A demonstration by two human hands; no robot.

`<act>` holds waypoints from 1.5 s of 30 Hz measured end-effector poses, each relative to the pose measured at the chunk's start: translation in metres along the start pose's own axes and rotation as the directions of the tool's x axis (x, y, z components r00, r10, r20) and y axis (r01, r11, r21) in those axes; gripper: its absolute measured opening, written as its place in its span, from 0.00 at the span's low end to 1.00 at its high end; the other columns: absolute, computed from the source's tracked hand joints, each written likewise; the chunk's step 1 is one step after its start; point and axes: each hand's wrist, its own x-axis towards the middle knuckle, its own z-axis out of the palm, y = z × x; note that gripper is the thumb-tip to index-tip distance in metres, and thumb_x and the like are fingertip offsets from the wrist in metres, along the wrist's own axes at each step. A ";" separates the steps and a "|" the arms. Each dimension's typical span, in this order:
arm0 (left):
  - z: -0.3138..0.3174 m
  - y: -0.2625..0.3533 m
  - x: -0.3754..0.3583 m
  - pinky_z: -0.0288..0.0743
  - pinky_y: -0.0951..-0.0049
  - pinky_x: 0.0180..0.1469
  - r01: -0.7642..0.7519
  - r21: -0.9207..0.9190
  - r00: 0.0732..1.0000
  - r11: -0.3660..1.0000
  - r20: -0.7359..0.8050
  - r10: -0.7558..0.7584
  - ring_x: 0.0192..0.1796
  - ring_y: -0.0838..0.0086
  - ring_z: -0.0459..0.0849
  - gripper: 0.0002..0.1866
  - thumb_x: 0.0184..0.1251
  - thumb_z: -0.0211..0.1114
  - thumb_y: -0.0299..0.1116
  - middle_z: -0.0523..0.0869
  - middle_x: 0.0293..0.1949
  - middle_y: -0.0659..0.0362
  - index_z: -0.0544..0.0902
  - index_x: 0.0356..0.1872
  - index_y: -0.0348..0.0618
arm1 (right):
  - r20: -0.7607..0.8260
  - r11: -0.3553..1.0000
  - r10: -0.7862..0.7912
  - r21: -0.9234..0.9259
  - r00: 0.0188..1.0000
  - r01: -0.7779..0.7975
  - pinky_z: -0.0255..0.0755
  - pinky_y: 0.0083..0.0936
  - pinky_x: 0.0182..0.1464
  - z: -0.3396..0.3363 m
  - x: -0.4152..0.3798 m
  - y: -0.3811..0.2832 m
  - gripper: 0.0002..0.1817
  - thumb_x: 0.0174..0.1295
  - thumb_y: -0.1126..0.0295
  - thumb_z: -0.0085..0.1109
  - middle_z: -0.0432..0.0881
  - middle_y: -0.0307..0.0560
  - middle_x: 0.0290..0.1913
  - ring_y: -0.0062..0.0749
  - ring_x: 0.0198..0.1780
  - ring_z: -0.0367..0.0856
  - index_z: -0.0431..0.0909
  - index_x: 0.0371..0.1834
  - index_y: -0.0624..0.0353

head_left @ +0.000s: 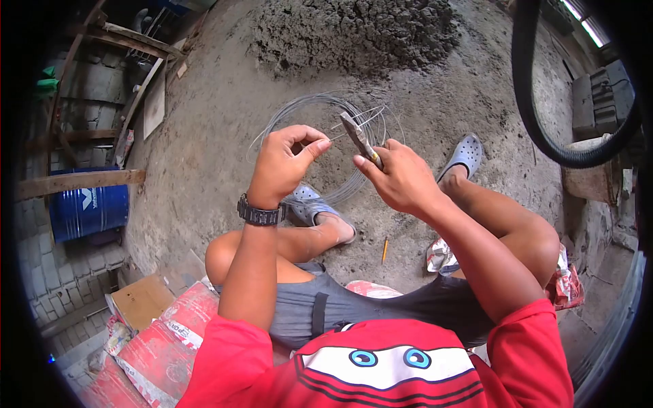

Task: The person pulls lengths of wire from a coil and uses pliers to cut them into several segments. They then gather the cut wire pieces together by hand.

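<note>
Blue drum (90, 211), black hose (544, 129), pencil (385, 250), mortar pile (354, 34), cardboard box (141, 300)

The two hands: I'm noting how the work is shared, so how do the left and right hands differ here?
The left hand pinches a thin wire between thumb and fingertips; the right hand grips pliers in a closed fist. The left wrist wears a dark watch; the right wrist is bare. The left hand shows its back, fingers curled; the right hand is angled inward, pliers pointing up-left. Both are raised above the wire coil on the ground.
</note>
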 end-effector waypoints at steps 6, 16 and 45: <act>0.004 0.007 0.000 0.76 0.80 0.41 -0.005 0.106 1.000 0.994 0.009 0.004 0.38 0.86 0.82 0.08 0.75 0.75 0.30 0.89 0.34 0.66 0.90 0.42 0.34 | 0.304 0.959 0.179 0.159 0.936 -0.236 0.80 0.46 0.44 -0.015 0.006 -0.004 0.20 0.81 0.56 0.55 0.91 0.60 0.46 0.47 0.36 0.93 0.85 0.54 0.63; -0.005 0.007 0.002 0.74 0.80 0.41 -0.014 0.078 1.000 0.997 -0.022 0.015 0.37 0.86 0.80 0.08 0.75 0.74 0.31 0.88 0.33 0.68 0.90 0.42 0.35 | 0.440 0.874 0.119 0.379 0.890 -0.305 0.82 0.29 0.37 0.006 0.005 0.017 0.20 0.83 0.59 0.55 0.87 0.50 0.43 0.29 0.39 0.89 0.75 0.69 0.60; -0.026 -0.002 0.008 0.73 0.80 0.41 -0.015 0.134 0.990 0.991 -0.136 0.033 0.35 0.87 0.79 0.09 0.74 0.76 0.34 0.86 0.32 0.69 0.89 0.39 0.38 | -0.204 0.981 0.114 -0.129 0.972 -0.143 0.65 0.26 0.28 -0.001 0.018 0.037 0.14 0.82 0.55 0.56 0.84 0.37 0.36 0.15 0.28 0.72 0.82 0.51 0.54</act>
